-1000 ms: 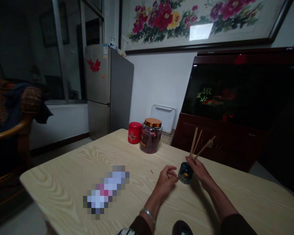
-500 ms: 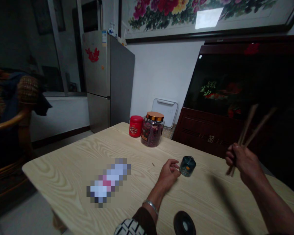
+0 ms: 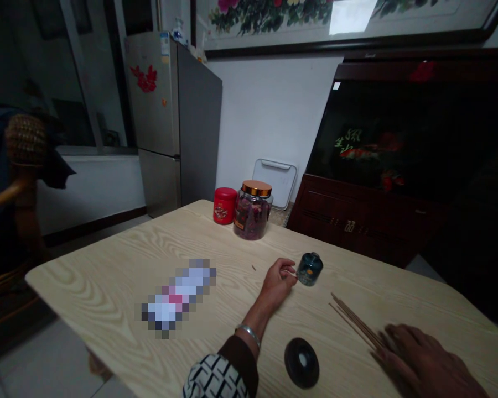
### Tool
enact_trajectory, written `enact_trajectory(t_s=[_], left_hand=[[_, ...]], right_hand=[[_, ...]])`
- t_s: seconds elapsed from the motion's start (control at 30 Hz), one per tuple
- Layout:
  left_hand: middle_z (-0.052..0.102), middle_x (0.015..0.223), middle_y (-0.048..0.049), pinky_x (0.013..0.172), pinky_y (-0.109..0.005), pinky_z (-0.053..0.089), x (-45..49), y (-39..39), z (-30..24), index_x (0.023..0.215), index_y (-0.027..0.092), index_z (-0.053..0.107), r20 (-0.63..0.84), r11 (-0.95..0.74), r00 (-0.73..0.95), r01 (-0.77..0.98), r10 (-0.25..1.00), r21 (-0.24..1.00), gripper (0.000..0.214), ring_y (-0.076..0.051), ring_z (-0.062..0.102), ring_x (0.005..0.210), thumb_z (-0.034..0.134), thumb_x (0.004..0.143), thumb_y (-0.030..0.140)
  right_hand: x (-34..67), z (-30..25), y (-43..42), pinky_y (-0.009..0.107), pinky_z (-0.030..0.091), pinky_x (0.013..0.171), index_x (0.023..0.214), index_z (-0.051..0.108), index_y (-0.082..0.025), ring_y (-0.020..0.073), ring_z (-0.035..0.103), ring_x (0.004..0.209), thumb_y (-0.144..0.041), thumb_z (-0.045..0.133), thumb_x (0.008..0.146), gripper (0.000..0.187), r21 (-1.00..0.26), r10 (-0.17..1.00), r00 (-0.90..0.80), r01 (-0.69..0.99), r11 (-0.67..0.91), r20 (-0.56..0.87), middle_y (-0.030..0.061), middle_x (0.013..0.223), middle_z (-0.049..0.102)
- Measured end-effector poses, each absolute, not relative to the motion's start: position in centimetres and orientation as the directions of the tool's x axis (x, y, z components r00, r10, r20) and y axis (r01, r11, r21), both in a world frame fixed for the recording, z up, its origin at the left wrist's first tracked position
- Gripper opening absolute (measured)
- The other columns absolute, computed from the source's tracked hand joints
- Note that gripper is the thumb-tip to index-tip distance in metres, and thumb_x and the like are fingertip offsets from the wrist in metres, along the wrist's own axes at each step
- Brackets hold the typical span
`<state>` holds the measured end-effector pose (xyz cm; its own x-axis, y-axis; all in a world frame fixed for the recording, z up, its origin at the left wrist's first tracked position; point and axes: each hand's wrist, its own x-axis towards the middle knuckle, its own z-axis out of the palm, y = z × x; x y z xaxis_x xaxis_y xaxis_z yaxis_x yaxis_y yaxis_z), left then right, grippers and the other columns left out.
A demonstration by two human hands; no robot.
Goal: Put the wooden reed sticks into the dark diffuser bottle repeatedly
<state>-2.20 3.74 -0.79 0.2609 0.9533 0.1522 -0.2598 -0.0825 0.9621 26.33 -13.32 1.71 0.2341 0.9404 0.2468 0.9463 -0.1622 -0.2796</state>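
Note:
My left hand [image 3: 279,281] rests on the light wooden table [image 3: 108,287], its fingers loosely curled and apart, with the fingertips right beside a small dark teal jar [image 3: 310,269]. It holds nothing. A bundle of thin wooden sticks [image 3: 354,320] lies flat on the table to the right of the jar. Over the near ends of those sticks my right hand [image 3: 423,359] lies flat with its fingers stretched out. Between my arms, near the table's front edge, sits a round black lid [image 3: 301,362].
A glass jar with a copper lid [image 3: 252,210] and a red tin [image 3: 224,205] stand at the table's far edge. A blurred-out packet [image 3: 177,296] lies left of my arm. Beyond are a fridge [image 3: 170,121], a dark cabinet with a fish tank [image 3: 390,160], and a chair [image 3: 12,182].
My right hand lifted the sticks away from the teal jar, swung right, then laid them flat on the table and opened over them. The left hand stayed by the jar.

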Motion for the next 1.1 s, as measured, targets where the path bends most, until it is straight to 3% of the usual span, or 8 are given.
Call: enact_trajectory(t_s=[0.1, 0.2, 0.47, 0.57, 0.67, 0.83, 1.0, 1.1], left_hand=[[0.061, 0.101, -0.0065, 0.069, -0.023, 0.042, -2.1, 3.8, -1.0, 0.109, 0.016, 0.061, 0.167, -0.098, 0.257, -0.260, 0.952, 0.961, 0.041, -0.012, 0.055, 0.078, 0.062, 0.068, 0.010], [0.059, 0.102, -0.0067, 0.073, -0.025, 0.043, -2.2, 3.8, -1.0, 0.111, 0.016, 0.059, 0.173, -0.106, 0.260, -0.254, 0.950, 0.961, 0.044, -0.012, 0.054, 0.080, 0.061, 0.068, 0.009], [0.048, 0.139, -0.0147, 0.101, -0.039, 0.040, -3.0, 2.8, -1.3, 0.137, 0.022, 0.045, 0.243, -0.202, 0.416, -0.142, 0.876, 0.969, 0.086, -0.029, 0.045, 0.128, 0.078, 0.059, 0.012], [0.052, 0.136, -0.0153, 0.102, -0.041, 0.040, -3.1, 2.0, -0.8, 0.140, 0.020, 0.043, 0.262, -0.234, 0.546, -0.122, 0.796, 0.965, 0.100, -0.031, 0.049, 0.123, 0.088, 0.052, 0.018], [0.064, 0.116, -0.0116, 0.090, -0.036, 0.046, -3.3, 1.2, 0.0, 0.129, 0.017, 0.053, 0.212, -0.123, 0.655, -0.181, 0.725, 0.976, 0.083, -0.027, 0.059, 0.108, 0.088, 0.054, 0.018], [0.067, 0.101, -0.0058, 0.084, -0.032, 0.046, -3.3, 0.6, 0.6, 0.117, 0.016, 0.060, 0.184, -0.063, 0.649, -0.206, 0.738, 0.977, 0.072, -0.023, 0.061, 0.096, 0.088, 0.050, 0.014], [0.066, 0.097, -0.0039, 0.083, -0.030, 0.045, -3.1, 0.8, 0.2, 0.117, 0.017, 0.059, 0.188, -0.075, 0.637, -0.199, 0.747, 0.977, 0.073, -0.021, 0.061, 0.094, 0.088, 0.050, 0.013], [0.066, 0.100, -0.0041, 0.082, -0.029, 0.045, -3.1, 0.9, 0.1, 0.117, 0.016, 0.059, 0.194, -0.084, 0.646, -0.197, 0.738, 0.977, 0.074, -0.020, 0.060, 0.094, 0.089, 0.050, 0.016]], right_hand=[[21.8, 4.7, -7.8, 0.050, 0.042, 0.104, 0.127, 0.060, -0.024, 0.0348, 0.054, 0.126, -0.062, 0.054, 0.079, 0.061, -0.378, 0.959, 0.131, 0.926, -0.027, 0.252, 0.0143, 0.134, 0.061], [17.9, 5.5, -1.5, 0.045, 0.039, 0.107, 0.142, 0.044, -0.017, 0.0315, 0.049, 0.132, -0.054, 0.061, 0.077, 0.077, -0.493, 0.961, 0.100, 0.869, 0.042, 0.259, 0.0165, 0.146, 0.050], [14.4, 3.7, -0.2, 0.041, 0.046, 0.094, 0.129, 0.052, -0.022, 0.0289, 0.062, 0.111, -0.044, 0.064, 0.078, 0.057, -0.545, 0.972, 0.082, 0.837, 0.053, 0.221, 0.0117, 0.127, 0.063], [14.3, 3.7, -3.8, 0.042, 0.045, 0.098, 0.133, 0.050, -0.024, 0.0294, 0.060, 0.117, -0.050, 0.063, 0.081, 0.059, -0.606, 0.978, 0.051, 0.791, 0.085, 0.203, 0.0108, 0.132, 0.060], [14.0, 4.6, -7.5, 0.043, 0.048, 0.096, 0.132, 0.051, -0.027, 0.0275, 0.062, 0.112, -0.054, 0.055, 0.088, 0.052, -0.702, 0.974, 0.097, 0.708, 0.077, 0.204, 0.0100, 0.129, 0.061], [12.4, 5.9, -12.7, 0.044, 0.052, 0.087, 0.118, 0.061, -0.030, 0.0280, 0.065, 0.100, -0.046, 0.058, 0.089, 0.033, -0.635, 0.984, 0.003, 0.764, 0.112, 0.177, 0.0085, 0.115, 0.066], [9.5, 4.1, -14.0, 0.056, 0.039, 0.108, 0.138, 0.055, -0.025, 0.0412, 0.047, 0.132, -0.021, 0.073, 0.064, 0.076, -0.497, 0.971, -0.239, 0.844, 0.201, -0.012, 0.0157, 0.145, 0.052], [9.1, 4.0, -13.7, 0.052, 0.045, 0.102, 0.127, 0.060, -0.021, 0.0370, 0.056, 0.120, -0.013, 0.067, 0.061, 0.067, -0.489, 0.956, -0.294, 0.835, 0.252, -0.011, 0.0158, 0.129, 0.062]])
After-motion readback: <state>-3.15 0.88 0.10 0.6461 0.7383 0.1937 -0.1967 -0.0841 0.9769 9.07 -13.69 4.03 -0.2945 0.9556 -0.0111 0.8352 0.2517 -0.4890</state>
